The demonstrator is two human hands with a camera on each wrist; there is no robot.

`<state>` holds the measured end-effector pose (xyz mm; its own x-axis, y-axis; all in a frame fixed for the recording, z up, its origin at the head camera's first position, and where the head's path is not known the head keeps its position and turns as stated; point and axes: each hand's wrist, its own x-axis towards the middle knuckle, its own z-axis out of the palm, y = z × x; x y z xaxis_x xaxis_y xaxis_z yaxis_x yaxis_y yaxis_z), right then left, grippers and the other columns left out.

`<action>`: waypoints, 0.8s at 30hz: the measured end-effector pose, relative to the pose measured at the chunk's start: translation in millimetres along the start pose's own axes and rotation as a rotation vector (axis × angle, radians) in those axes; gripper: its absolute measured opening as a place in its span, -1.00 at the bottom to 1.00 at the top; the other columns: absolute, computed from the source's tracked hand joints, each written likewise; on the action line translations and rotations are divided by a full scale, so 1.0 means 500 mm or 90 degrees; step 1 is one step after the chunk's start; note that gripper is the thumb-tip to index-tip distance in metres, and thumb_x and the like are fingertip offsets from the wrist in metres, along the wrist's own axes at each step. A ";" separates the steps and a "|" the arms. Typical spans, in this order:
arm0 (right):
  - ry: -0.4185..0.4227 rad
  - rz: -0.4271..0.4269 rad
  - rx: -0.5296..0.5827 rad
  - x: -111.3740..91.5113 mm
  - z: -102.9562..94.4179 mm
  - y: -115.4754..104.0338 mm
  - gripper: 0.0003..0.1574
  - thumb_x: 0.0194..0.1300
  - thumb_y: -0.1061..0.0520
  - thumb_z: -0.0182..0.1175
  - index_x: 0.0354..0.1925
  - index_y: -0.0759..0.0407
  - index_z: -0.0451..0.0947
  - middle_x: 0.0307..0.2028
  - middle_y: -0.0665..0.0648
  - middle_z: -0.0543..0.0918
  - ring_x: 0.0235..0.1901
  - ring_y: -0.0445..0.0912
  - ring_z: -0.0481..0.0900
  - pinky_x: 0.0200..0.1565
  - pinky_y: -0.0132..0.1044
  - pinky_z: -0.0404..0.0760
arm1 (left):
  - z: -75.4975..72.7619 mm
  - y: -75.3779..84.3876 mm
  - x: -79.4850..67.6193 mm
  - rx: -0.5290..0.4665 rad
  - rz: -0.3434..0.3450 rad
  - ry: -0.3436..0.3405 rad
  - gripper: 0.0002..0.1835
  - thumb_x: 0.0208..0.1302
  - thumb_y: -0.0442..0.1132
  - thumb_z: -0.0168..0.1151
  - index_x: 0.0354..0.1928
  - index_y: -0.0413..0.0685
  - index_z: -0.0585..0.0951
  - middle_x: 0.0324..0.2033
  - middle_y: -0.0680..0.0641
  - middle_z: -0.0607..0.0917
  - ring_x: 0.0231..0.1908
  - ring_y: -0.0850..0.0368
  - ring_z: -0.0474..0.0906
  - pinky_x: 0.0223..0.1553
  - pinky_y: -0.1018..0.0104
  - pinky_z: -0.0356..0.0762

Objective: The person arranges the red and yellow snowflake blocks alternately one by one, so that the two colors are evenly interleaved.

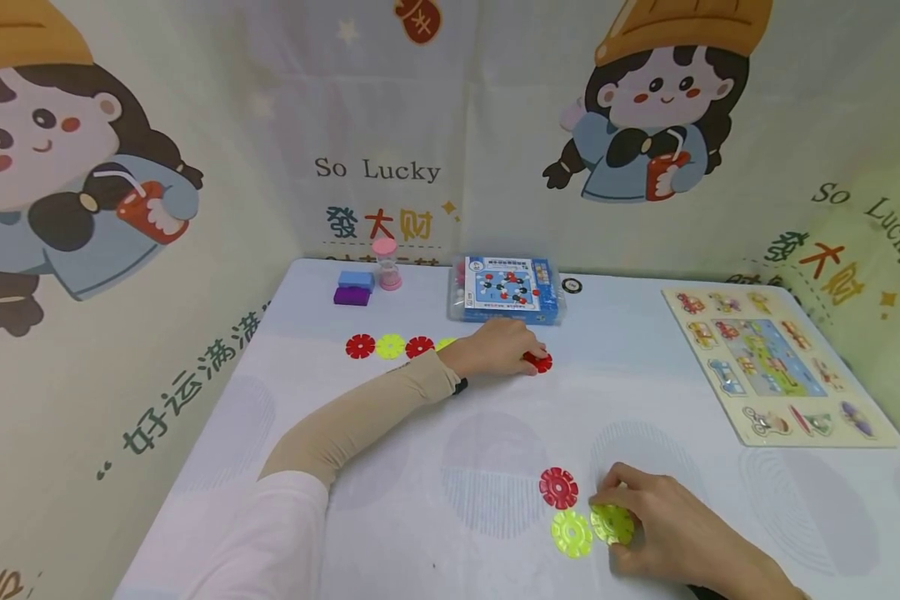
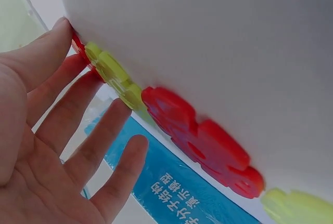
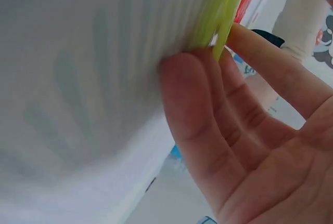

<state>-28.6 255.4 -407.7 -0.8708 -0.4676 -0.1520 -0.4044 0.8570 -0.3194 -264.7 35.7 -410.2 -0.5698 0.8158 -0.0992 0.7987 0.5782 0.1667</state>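
Observation:
A row of flat notched plastic discs, red (image 1: pixel 360 346) and yellow (image 1: pixel 390 346) in turn, lies across the far half of the table. At its right end my left hand (image 1: pixel 495 348) holds a red disc (image 1: pixel 543 364) between thumb and fingertips, flat on the table; the forearm hides part of the row. Near the front, my right hand (image 1: pixel 663 521) pinches a yellow disc (image 1: pixel 612 523) by its edges. Two thin yellow layers (image 3: pixel 223 21) show at its fingertips in the right wrist view. Beside that hand lie a loose red disc (image 1: pixel 558 488) and another yellow disc (image 1: pixel 571 533).
A clear-and-blue box (image 1: pixel 506 292) stands behind the row. Blue and purple blocks (image 1: pixel 352 292) and a pink sand timer (image 1: pixel 387 267) are at the back left. A wooden picture puzzle board (image 1: pixel 727 417) lies at the right. A small black ring (image 1: pixel 572 286) sits beside the box.

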 end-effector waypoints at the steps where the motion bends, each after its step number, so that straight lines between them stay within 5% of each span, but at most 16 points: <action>1: 0.001 -0.006 0.008 -0.001 0.001 0.001 -0.50 -0.25 0.02 0.44 -0.20 -0.29 0.66 -0.26 -0.29 0.46 -0.42 -0.40 0.35 -0.39 -0.53 0.44 | 0.001 0.000 0.000 0.000 0.002 0.000 -0.55 0.24 0.11 0.19 0.17 0.31 0.54 0.17 0.18 0.57 0.04 0.21 0.52 -0.11 0.43 0.46; 8: 0.000 -0.048 0.098 -0.002 -0.002 0.020 -0.48 -0.23 0.02 0.51 -0.16 -0.20 0.67 -0.26 -0.24 0.46 -0.43 -0.41 0.38 -0.43 -0.55 0.45 | 0.005 -0.002 0.002 -0.002 -0.004 0.000 -0.55 0.23 0.12 0.19 0.18 0.33 0.53 0.16 0.19 0.58 -0.03 0.25 0.49 -0.15 0.45 0.42; 13: 0.005 -0.062 0.093 0.026 -0.022 0.044 -0.50 -0.25 -0.11 0.54 -0.22 -0.28 0.64 -0.34 -0.27 0.47 -0.49 -0.40 0.37 -0.48 -0.54 0.43 | 0.002 -0.003 -0.002 0.001 -0.008 0.001 -0.55 0.24 0.11 0.20 0.18 0.33 0.53 0.15 0.18 0.58 -0.04 0.25 0.49 -0.15 0.45 0.41; 18: 0.067 -0.078 0.077 0.107 -0.068 0.094 -0.49 -0.26 -0.04 0.56 -0.21 -0.18 0.66 -0.39 -0.24 0.51 -0.50 -0.34 0.43 -0.49 -0.50 0.45 | -0.001 -0.004 -0.004 0.001 -0.005 0.012 -0.56 0.22 0.10 0.22 0.16 0.30 0.55 0.13 0.16 0.61 -0.05 0.24 0.52 -0.19 0.46 0.42; 24: 0.132 -0.095 0.053 0.253 -0.114 0.157 -0.48 -0.23 -0.05 0.56 -0.20 -0.01 0.70 -0.36 -0.13 0.63 -0.49 -0.26 0.51 -0.43 -0.42 0.51 | 0.003 -0.005 0.005 0.003 0.016 0.019 -0.57 0.22 0.10 0.22 0.14 0.28 0.57 0.08 0.15 0.64 -0.10 0.25 0.55 -0.21 0.48 0.44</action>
<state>-186.3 276.1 -398.5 -0.8454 -0.5256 0.0948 -0.5157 0.7571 -0.4012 -268.0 36.4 -412.2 -0.5544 0.8296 -0.0658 0.8142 0.5571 0.1636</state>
